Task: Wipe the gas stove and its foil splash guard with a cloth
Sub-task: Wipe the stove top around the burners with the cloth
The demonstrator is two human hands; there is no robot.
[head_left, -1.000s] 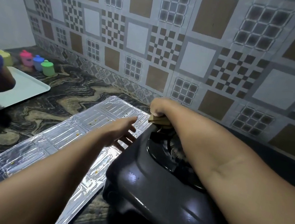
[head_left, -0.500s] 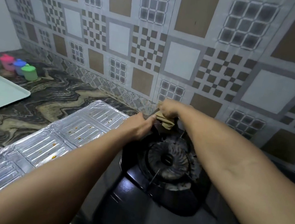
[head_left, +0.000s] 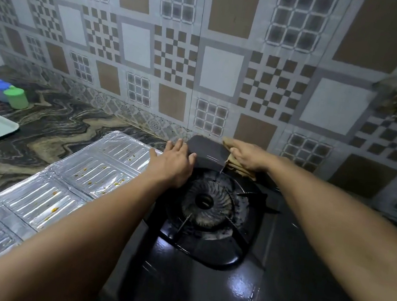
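At centre frame the right hand [head_left: 248, 154] presses a folded tan cloth [head_left: 238, 167] on the black gas stove's [head_left: 198, 290] far edge, the left hand [head_left: 172, 164] flat beside it, the spattered silver foil splash guard [head_left: 60, 182] lying leftward, nearer the left hand.

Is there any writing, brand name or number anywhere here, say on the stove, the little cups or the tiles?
None can be read.
Stove: plain black, no brand or numbers showing.
Coloured cups: no label visible; they are small and blurred.
Wall tiles: patterns only.
Foil splash guard: embossed ribs and stains, no text.
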